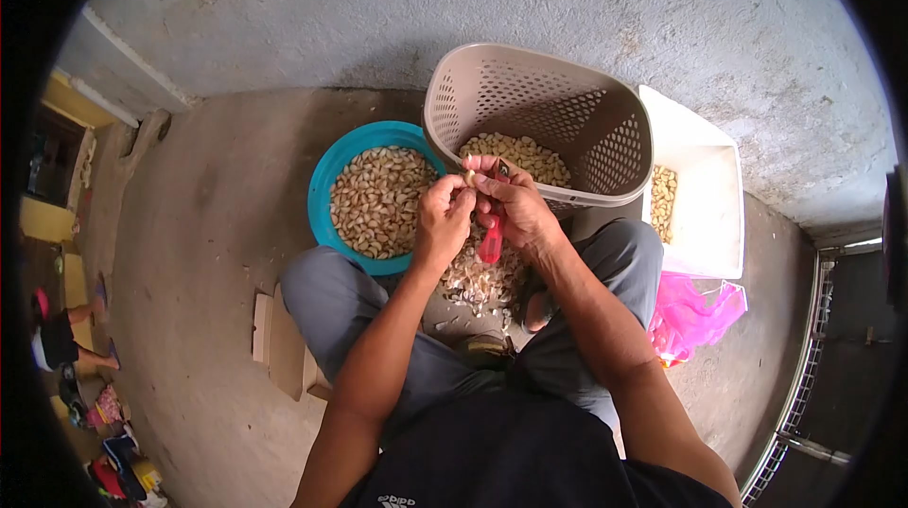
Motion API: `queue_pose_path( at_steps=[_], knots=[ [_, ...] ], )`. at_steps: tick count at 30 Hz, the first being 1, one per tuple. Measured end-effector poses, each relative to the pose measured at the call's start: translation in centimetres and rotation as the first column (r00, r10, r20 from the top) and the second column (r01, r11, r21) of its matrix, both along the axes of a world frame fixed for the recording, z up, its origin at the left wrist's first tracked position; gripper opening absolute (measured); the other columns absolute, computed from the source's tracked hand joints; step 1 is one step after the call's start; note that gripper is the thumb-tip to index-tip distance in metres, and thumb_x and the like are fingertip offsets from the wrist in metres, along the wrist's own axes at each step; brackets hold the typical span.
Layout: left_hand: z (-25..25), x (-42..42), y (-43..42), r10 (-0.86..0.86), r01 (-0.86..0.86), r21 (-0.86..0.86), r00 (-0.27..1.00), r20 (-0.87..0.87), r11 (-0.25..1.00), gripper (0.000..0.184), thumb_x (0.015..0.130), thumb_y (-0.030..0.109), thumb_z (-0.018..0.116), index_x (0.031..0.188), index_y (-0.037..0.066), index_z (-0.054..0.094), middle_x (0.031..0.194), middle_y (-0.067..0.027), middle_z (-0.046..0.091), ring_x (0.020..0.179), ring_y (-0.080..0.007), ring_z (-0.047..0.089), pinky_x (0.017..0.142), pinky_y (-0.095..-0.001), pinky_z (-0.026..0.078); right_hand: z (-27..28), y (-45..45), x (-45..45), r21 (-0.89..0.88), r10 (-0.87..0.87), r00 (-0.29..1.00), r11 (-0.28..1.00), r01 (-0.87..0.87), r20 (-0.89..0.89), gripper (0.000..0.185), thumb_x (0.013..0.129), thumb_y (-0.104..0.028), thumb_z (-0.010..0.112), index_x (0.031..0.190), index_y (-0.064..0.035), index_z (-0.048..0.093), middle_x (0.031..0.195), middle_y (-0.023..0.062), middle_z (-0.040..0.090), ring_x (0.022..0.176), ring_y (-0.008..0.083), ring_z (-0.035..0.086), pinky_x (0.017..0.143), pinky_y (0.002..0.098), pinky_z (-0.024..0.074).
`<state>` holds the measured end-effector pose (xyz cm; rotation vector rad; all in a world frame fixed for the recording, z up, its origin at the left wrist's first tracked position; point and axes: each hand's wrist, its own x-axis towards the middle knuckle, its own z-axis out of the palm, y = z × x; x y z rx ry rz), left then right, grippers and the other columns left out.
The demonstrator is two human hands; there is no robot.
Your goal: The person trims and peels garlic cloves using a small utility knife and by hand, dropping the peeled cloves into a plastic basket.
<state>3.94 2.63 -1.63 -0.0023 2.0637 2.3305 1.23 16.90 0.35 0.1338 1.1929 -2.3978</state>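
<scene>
Between my fingertips, just in front of the tall basket, is a small pale garlic clove (470, 178). My left hand (442, 221) is closed in a pinch on it. My right hand (522, 209) wraps around a red-handled knife (491, 241), its handle pointing down toward me, while the thumb and fingertips meet the clove. Most of the blade is hidden by the fingers. To the left stands a round blue basin (323, 167) full of unpeeled garlic cloves (378, 201). Peeled cloves (522, 156) lie inside the perforated beige basket (454, 82). Below my hands, garlic skins (480, 276) cover the floor.
A white box (705, 196) with more peeled cloves (663, 203) stands right of the basket, a pink plastic bag (695, 314) by its near side. Flattened cardboard (284, 347) lies at my left. A rough wall (378, 16) runs behind. Another person (61, 338) is at far left.
</scene>
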Motion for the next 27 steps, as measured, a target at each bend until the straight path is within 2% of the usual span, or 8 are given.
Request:
queue_pose_path(
  at_steps=[4, 10, 12, 14, 17, 21, 24, 27],
  knots=[
    [-1.3, -0.6, -1.0, -0.053, 0.053, -0.150, 0.999, 0.002, 0.987, 0.013, 0.098, 0.010, 0.060, 0.090, 0.000, 0.063, 0.072, -0.0017, 0.062, 0.049, -0.0058, 0.051, 0.044, -0.0241, 0.042, -0.9, 0.7, -1.0, 0.241, 0.124, 0.970, 0.968, -0.072, -0.208, 0.015, 0.101, -0.008, 0.063, 0.116, -0.0024, 0.064, 0.082, 0.0002, 0.063, 0.061, 0.0061, 0.053, 0.046, 0.0220, 0.0419],
    [-1.1, -0.5, -2.2, -0.184, 0.130, 0.254, 0.961, 0.204, 0.958, 0.008, 0.095, 0.008, 0.063, 0.088, 0.003, 0.064, 0.070, 0.0000, 0.057, 0.047, -0.0039, 0.047, 0.039, -0.0209, 0.035, -1.1, 1.5, -1.1, 0.247, 0.190, 0.959, 0.959, -0.136, -0.212, 0.009, 0.098, -0.007, 0.067, 0.105, -0.0023, 0.062, 0.078, 0.0029, 0.064, 0.058, 0.0075, 0.056, 0.046, 0.0235, 0.0452],
    [-0.5, -0.4, -1.9, -0.130, 0.087, 0.192, 0.966, 0.223, 0.977, 0.009, 0.095, 0.010, 0.065, 0.090, 0.003, 0.065, 0.071, -0.0005, 0.058, 0.046, -0.0038, 0.047, 0.039, -0.0207, 0.035, -1.4, 1.8, -1.2, 0.247, 0.207, 0.962, 0.955, -0.161, -0.175, 0.008, 0.098, -0.006, 0.067, 0.102, -0.0023, 0.061, 0.076, 0.0038, 0.063, 0.058, 0.0081, 0.057, 0.046, 0.0239, 0.0460],
    [-0.6, -0.4, -1.5, -0.065, 0.055, 0.065, 0.984, 0.165, 0.996, 0.012, 0.097, 0.015, 0.067, 0.096, 0.002, 0.067, 0.073, -0.0023, 0.060, 0.046, -0.0042, 0.048, 0.039, -0.0202, 0.034, -1.1, 1.7, -1.0, 0.368, 0.163, 0.958, 0.927, -0.067, -0.235, 0.008, 0.098, -0.005, 0.067, 0.102, -0.0024, 0.061, 0.076, 0.0043, 0.064, 0.057, 0.0087, 0.057, 0.045, 0.0243, 0.0462],
    [0.0, -0.3, -1.3, -0.092, 0.067, 0.137, 0.980, 0.179, 0.988, 0.021, 0.100, 0.018, 0.065, 0.110, 0.000, 0.067, 0.079, -0.0069, 0.068, 0.046, -0.0034, 0.048, 0.040, -0.0201, 0.037, -0.7, 0.7, -0.8, 0.468, 0.055, 0.963, 0.881, 0.078, -0.265, 0.008, 0.097, -0.003, 0.067, 0.100, -0.0023, 0.060, 0.076, 0.0053, 0.065, 0.056, 0.0093, 0.058, 0.044, 0.0241, 0.0458],
    [-0.6, -0.3, -1.2, -0.084, 0.074, 0.096, 0.991, 0.102, 0.993, 0.016, 0.102, 0.012, 0.063, 0.106, -0.003, 0.067, 0.083, -0.0085, 0.072, 0.050, -0.0045, 0.053, 0.044, -0.0206, 0.041, -1.0, 0.6, -0.8, 0.425, 0.039, 0.953, 0.900, 0.098, -0.302, 0.011, 0.097, -0.004, 0.068, 0.097, -0.0023, 0.057, 0.075, 0.0057, 0.065, 0.056, 0.0091, 0.059, 0.044, 0.0235, 0.0451],
    [-1.2, -0.4, -1.0, -0.077, 0.060, 0.190, 0.994, 0.082, 0.980, 0.014, 0.102, 0.009, 0.062, 0.103, -0.003, 0.067, 0.083, -0.0087, 0.072, 0.050, -0.0048, 0.053, 0.044, -0.0208, 0.042, -0.9, 0.6, -0.8, 0.338, 0.021, 0.955, 0.937, 0.085, -0.297, 0.013, 0.097, -0.004, 0.069, 0.094, -0.0038, 0.057, 0.074, 0.0050, 0.065, 0.056, 0.0097, 0.059, 0.042, 0.0246, 0.0459],
    [-1.9, -0.5, -1.3, -0.082, 0.065, 0.168, 0.991, 0.102, 0.984, 0.014, 0.103, 0.009, 0.062, 0.102, -0.003, 0.068, 0.082, -0.0090, 0.072, 0.050, -0.0051, 0.053, 0.044, -0.0206, 0.042, -0.7, 0.4, -0.8, 0.273, -0.011, 0.963, 0.958, 0.087, -0.270, 0.013, 0.097, -0.003, 0.069, 0.093, -0.0044, 0.056, 0.076, 0.0053, 0.066, 0.056, 0.0108, 0.060, 0.042, 0.0255, 0.0468]
  ],
)
